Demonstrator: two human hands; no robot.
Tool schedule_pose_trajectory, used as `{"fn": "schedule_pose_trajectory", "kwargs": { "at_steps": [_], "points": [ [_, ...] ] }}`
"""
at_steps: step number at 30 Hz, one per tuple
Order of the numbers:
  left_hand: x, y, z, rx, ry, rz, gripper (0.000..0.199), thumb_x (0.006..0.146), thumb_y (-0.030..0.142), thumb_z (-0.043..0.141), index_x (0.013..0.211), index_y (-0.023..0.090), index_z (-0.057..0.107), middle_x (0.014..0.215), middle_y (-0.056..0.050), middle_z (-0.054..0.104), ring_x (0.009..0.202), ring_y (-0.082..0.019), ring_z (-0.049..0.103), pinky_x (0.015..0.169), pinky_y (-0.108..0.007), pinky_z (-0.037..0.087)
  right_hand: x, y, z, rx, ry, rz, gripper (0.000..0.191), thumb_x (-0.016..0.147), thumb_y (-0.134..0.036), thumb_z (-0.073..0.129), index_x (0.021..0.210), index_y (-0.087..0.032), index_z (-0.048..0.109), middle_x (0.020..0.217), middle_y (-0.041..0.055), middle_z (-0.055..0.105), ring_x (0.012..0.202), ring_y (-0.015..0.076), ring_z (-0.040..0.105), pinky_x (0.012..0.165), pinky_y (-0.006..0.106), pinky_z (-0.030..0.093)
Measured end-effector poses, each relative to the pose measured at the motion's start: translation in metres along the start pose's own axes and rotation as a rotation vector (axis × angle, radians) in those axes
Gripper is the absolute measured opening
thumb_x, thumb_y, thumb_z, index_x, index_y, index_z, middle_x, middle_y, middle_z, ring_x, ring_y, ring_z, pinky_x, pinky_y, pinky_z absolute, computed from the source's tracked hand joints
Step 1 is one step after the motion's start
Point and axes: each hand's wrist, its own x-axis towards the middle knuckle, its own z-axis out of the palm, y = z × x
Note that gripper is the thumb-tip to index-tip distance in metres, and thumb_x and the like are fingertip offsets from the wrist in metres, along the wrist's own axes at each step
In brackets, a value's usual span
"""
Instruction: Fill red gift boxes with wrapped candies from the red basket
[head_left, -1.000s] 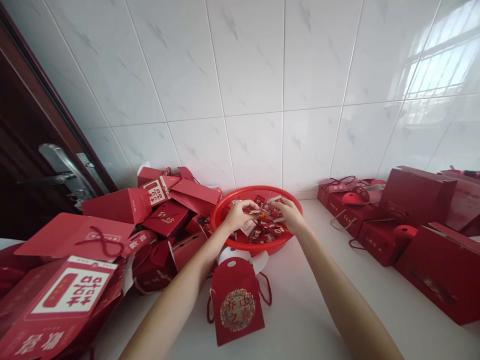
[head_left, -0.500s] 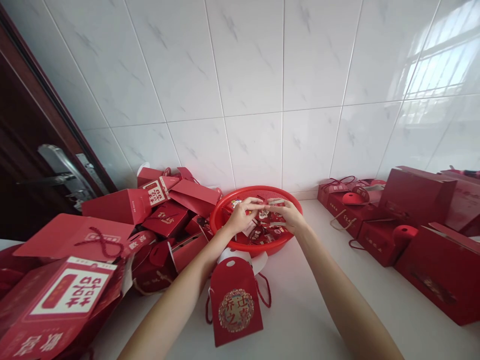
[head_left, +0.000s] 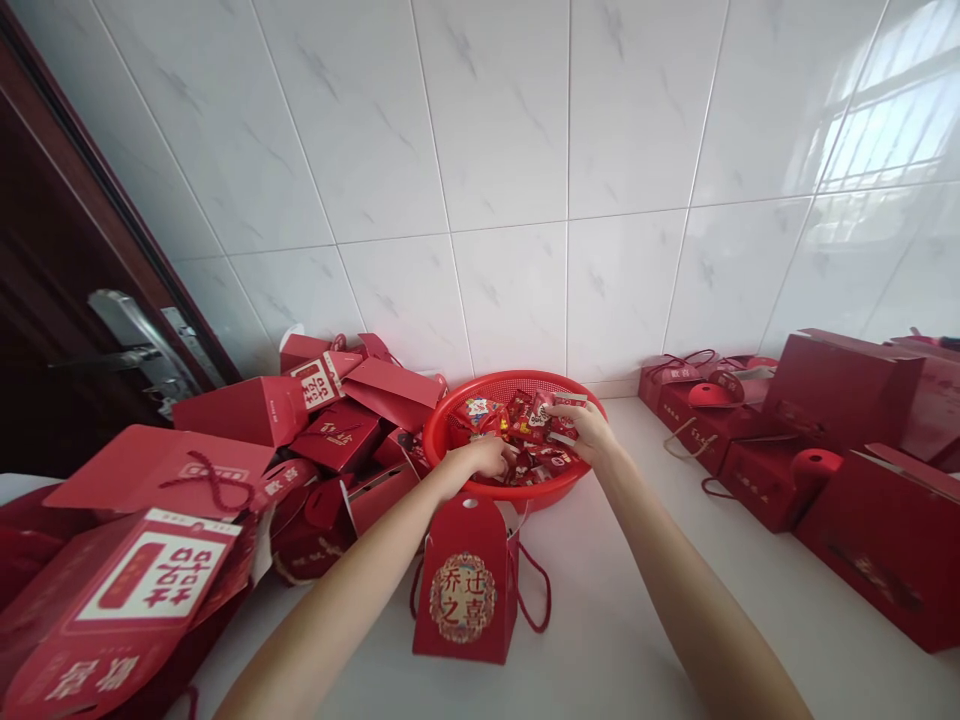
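Note:
A red plastic basket holds a heap of wrapped candies. My left hand reaches into its near left part, fingers curled down among the wrappers; what they grip, if anything, is hidden. Over the basket's right side, my right hand is closed on several red-and-white candy packets, held between thumb and fingers. Just in front of the basket, between my forearms, a red gift box stands with a round gold emblem and a red cord handle, its top flap raised.
Many red gift boxes lie in a loose pile on the left, some with flaps open. More red boxes line the right side of the white tabletop. Behind is a tiled wall; a dark door stands at far left.
My left hand has parted from the right and moved down into the candies. My right hand stays over the basket's right side with the packets. The gift box in front now appears more upright.

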Motion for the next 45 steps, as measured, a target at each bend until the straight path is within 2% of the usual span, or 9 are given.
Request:
{"fn": "schedule_pose_trajectory", "kwargs": {
  "at_steps": [4, 9, 18, 22, 24, 29, 35, 40, 45],
  "points": [
    [-0.002, 0.003, -0.002, 0.042, -0.097, -0.079, 0.027, 0.052, 0.007, 0.069, 0.070, 0.024, 0.079, 0.074, -0.002, 0.077, 0.067, -0.023, 0.069, 0.062, -0.027, 0.051, -0.001, -0.001, 0.000, 0.025, -0.014, 0.009, 0.021, 0.062, -0.007, 0.073, 0.070, -0.020, 0.059, 0.070, 0.0010, 0.069, 0.067, 0.0154, 0.067, 0.054, 0.023, 0.056],
    [-0.004, 0.009, -0.006, 0.016, -0.041, -0.059, 0.032, 0.055, 0.004, 0.065, 0.077, 0.022, 0.081, 0.078, -0.001, 0.078, 0.078, -0.022, 0.071, 0.067, -0.024, 0.052, 0.001, -0.001, -0.001, 0.050, -0.064, 0.022, 0.015, 0.066, -0.011, 0.074, 0.074, -0.018, 0.063, 0.072, 0.0038, 0.071, 0.065, 0.0177, 0.068, 0.052, 0.026, 0.057],
    [-0.004, 0.023, -0.013, -0.154, 0.304, 0.081, 0.022, 0.080, 0.015, 0.063, 0.097, 0.017, 0.076, 0.104, -0.008, 0.077, 0.102, -0.022, 0.070, 0.092, -0.031, 0.054, 0.007, 0.002, -0.004, 0.105, -0.096, 0.002, 0.012, 0.067, -0.013, 0.074, 0.074, -0.018, 0.067, 0.070, 0.0007, 0.070, 0.061, 0.0159, 0.066, 0.050, 0.026, 0.054],
    [-0.006, 0.024, -0.014, -0.308, 0.456, 0.187, 0.047, 0.079, 0.011, 0.064, 0.125, 0.018, 0.063, 0.098, -0.006, 0.076, 0.095, -0.019, 0.071, 0.085, -0.031, 0.056, 0.009, 0.005, -0.004, 0.090, -0.070, -0.006, 0.015, 0.065, -0.017, 0.077, 0.077, -0.019, 0.069, 0.070, 0.0002, 0.070, 0.062, 0.0155, 0.066, 0.049, 0.024, 0.053],
    [-0.008, 0.025, -0.015, -0.385, 0.526, 0.289, 0.044, 0.075, 0.006, 0.061, 0.118, 0.018, 0.066, 0.089, -0.004, 0.076, 0.087, -0.018, 0.071, 0.082, -0.031, 0.057, 0.009, 0.005, -0.004, 0.088, -0.073, -0.007, 0.016, 0.064, -0.017, 0.079, 0.077, -0.019, 0.070, 0.072, 0.0008, 0.071, 0.063, 0.0158, 0.066, 0.049, 0.024, 0.053],
    [-0.012, 0.029, -0.020, -0.368, 0.615, 0.432, 0.018, 0.076, 0.008, 0.059, 0.073, 0.019, 0.073, 0.088, -0.004, 0.074, 0.087, -0.018, 0.069, 0.086, -0.032, 0.055, 0.005, 0.002, -0.001, 0.090, -0.082, -0.002, 0.012, 0.064, -0.017, 0.079, 0.072, -0.016, 0.069, 0.073, 0.0042, 0.072, 0.064, 0.0159, 0.066, 0.048, 0.023, 0.054],
    [-0.014, 0.029, -0.020, -0.326, 0.762, 0.500, 0.020, 0.077, 0.011, 0.063, 0.067, 0.023, 0.075, 0.099, -0.004, 0.069, 0.099, -0.019, 0.066, 0.094, -0.035, 0.053, 0.001, 0.000, -0.002, 0.046, -0.139, 0.015, 0.016, 0.061, -0.019, 0.081, 0.071, -0.016, 0.068, 0.073, 0.0042, 0.071, 0.066, 0.0174, 0.068, 0.050, 0.024, 0.056],
    [-0.012, 0.027, -0.016, -0.344, 0.692, 0.526, 0.019, 0.077, 0.013, 0.065, 0.068, 0.024, 0.077, 0.104, -0.005, 0.067, 0.104, -0.019, 0.065, 0.091, -0.034, 0.054, -0.001, -0.001, -0.003, -0.044, -0.211, 0.038, 0.020, 0.060, -0.021, 0.082, 0.073, -0.018, 0.068, 0.072, 0.0027, 0.069, 0.062, 0.0168, 0.066, 0.048, 0.025, 0.055],
    [-0.014, 0.029, -0.016, -0.304, 0.663, 0.509, 0.024, 0.077, 0.007, 0.057, 0.063, 0.021, 0.072, 0.107, -0.005, 0.067, 0.105, -0.020, 0.065, 0.093, -0.035, 0.054, -0.001, -0.001, -0.004, -0.072, -0.177, 0.023, 0.025, 0.058, -0.022, 0.083, 0.078, -0.020, 0.068, 0.076, 0.0018, 0.070, 0.069, 0.0181, 0.068, 0.054, 0.027, 0.056]
  ]
}}
